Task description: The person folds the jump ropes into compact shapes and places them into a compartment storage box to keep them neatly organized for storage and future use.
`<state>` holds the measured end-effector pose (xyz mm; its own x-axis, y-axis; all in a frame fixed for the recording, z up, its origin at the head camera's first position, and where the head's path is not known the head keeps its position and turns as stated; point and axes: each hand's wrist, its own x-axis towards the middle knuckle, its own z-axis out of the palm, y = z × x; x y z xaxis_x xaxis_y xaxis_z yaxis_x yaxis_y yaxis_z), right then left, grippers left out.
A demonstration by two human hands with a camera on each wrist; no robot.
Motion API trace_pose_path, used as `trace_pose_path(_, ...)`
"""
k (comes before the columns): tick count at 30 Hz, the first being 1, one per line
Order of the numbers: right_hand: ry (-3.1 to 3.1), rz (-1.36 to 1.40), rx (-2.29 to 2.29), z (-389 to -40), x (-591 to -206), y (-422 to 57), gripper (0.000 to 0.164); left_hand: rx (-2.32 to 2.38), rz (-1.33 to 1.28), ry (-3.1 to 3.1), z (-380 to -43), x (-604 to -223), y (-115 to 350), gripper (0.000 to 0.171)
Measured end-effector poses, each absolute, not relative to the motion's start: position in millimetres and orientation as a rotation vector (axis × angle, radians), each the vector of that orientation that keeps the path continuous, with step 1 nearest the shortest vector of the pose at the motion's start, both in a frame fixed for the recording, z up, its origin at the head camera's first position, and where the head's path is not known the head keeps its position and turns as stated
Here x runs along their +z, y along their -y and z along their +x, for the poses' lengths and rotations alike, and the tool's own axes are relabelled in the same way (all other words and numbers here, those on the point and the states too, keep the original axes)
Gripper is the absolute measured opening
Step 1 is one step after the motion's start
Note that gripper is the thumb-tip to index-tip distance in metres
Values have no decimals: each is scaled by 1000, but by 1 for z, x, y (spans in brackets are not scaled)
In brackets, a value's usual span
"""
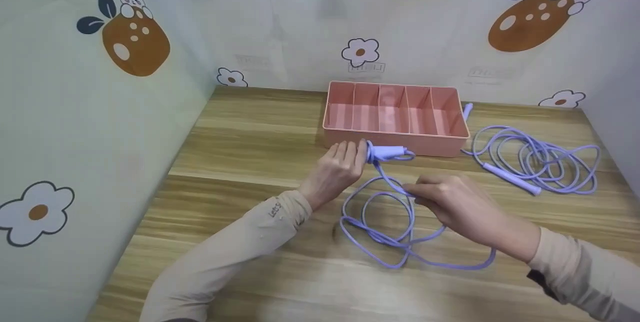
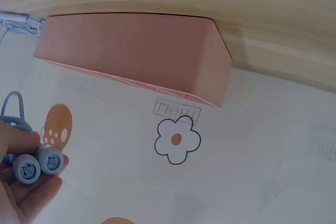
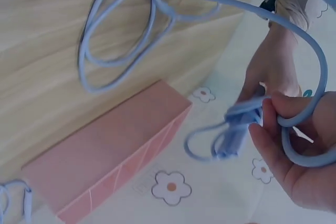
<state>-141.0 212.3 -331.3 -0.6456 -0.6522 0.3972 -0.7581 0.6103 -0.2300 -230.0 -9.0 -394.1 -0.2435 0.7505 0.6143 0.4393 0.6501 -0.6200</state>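
Note:
In the head view, my left hand (image 1: 336, 171) grips the two light-blue handles (image 1: 389, 152) of a jump rope in front of the pink box. Rope is wound around these handles near my fingers. The left wrist view shows both round handle ends (image 2: 51, 161) side by side between thumb and fingers. My right hand (image 1: 465, 207) pinches the rope to the right of the bundle, and a length of it loops through that hand (image 3: 299, 166) in the right wrist view. Loose loops of the same rope (image 1: 457, 265) lie on the table below the hands.
Behind the hands stands a pink box (image 1: 435, 146) with several compartments. To its right lies a second coiled jump rope, one handle (image 1: 512, 179) in front of the coil and another light-blue handle (image 1: 467, 111) beside the box. Patterned cloth walls (image 1: 300, 27) enclose the wooden table (image 1: 240, 152).

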Motion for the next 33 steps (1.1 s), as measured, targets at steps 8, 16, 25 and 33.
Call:
trace_pose_path(8, 2342, 1333, 389, -152, -321, -228, 30, 447, -1171, 1787, -227, -395, 15, 21)
trace_pose_path(16, 2282, 1410, 245, -158, -308, -234, 31, 412, -1341, 1673, -218, -391, 13, 19)
trace_pose_path(25, 2151, 1403, 253, -167, -301, -235, 31, 270, -1403, 1523, -210, -382, 12, 23)
trace_pose_path(33, 2040, 1374, 352, -175, -301, -229, 29, 65, -1423, 1415, -204, -376, 6, 21)
